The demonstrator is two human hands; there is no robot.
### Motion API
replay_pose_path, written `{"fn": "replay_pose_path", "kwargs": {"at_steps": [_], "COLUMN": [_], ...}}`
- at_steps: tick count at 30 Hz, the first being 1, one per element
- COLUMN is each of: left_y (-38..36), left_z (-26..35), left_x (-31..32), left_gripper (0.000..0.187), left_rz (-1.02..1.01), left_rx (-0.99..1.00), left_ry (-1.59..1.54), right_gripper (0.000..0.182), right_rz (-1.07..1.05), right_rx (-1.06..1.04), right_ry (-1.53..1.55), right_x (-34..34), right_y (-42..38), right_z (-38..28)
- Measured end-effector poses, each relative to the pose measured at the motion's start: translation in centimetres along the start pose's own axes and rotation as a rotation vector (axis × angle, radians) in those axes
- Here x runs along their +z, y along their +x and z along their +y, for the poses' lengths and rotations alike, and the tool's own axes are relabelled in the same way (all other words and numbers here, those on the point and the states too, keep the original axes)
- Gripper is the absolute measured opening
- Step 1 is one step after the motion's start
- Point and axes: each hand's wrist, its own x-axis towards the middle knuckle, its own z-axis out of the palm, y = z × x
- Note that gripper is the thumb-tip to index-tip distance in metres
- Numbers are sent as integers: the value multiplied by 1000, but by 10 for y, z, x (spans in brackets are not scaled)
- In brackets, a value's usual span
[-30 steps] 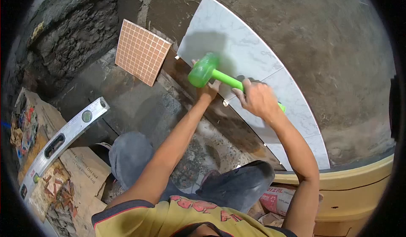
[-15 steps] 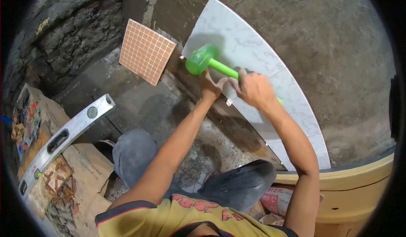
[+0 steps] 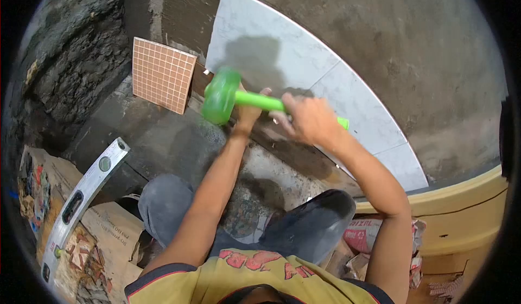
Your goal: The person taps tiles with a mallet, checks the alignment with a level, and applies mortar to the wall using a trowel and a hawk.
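A green mallet (image 3: 260,101) is in my right hand (image 3: 310,118), whose fingers wrap round the handle. Its blurred green head hangs in front of my left hand (image 3: 249,111) and hides most of that hand. Only a fingertip and the wrist of the left hand show, near the lower edge of the white marbled tiles (image 3: 304,49). The tiles form a row on the wall with a curved upper edge. The mallet's shadow falls on the large left tile. Whether the left hand touches the tile is hidden.
An orange gridded tile (image 3: 163,76) leans at the left. A silver spirit level (image 3: 81,198) lies across cardboard (image 3: 114,228) and broken scraps at the lower left. Rough dark wall stands behind. A red and white bag (image 3: 362,233) and a yellow curved panel (image 3: 456,211) are at the lower right.
The mallet head has drawn back from the tile, down and to the left, with my right hand. The view has shifted, so the tiles and the orange tile appear further left.
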Motion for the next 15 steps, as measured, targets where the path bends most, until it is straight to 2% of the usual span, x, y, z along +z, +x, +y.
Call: {"fn": "replay_pose_path", "kwargs": {"at_steps": [2,3,4,6,9,10,12,14,15], "left_y": [2,2,2,1,7,7,18,13,4], "left_z": [-2,-4,-6,-1,-8,6,34,16,6], "left_x": [3,4,4,-1,3,-8,-19,-18,-18], "left_gripper": [89,91,94,93,90,88,89,98,106], "left_rz": [-123,-109,-93,128,108,-107,-248,-323,-297], "left_rx": [-168,-87,-5,161,217,4,-145,-211,-79], "left_ry": [23,43,65,61,32,-54,18,64,153], "right_gripper": [45,46,48,47,47,47,47,44,43], "right_rz": [-35,-52,8,-4,38,34,38,26,24], "right_rx": [116,171,132,46,63,98,153,138,130], "right_ry": [-10,-18,-20,3,-15,-26,-37,44,85], "right_x": [7,6,9,-1,7,8,12,4,1], "right_y": [13,15,11,9,13,17,9,-28,-48], "right_z": [17,18,11,2,14,18,14,12,15]}}
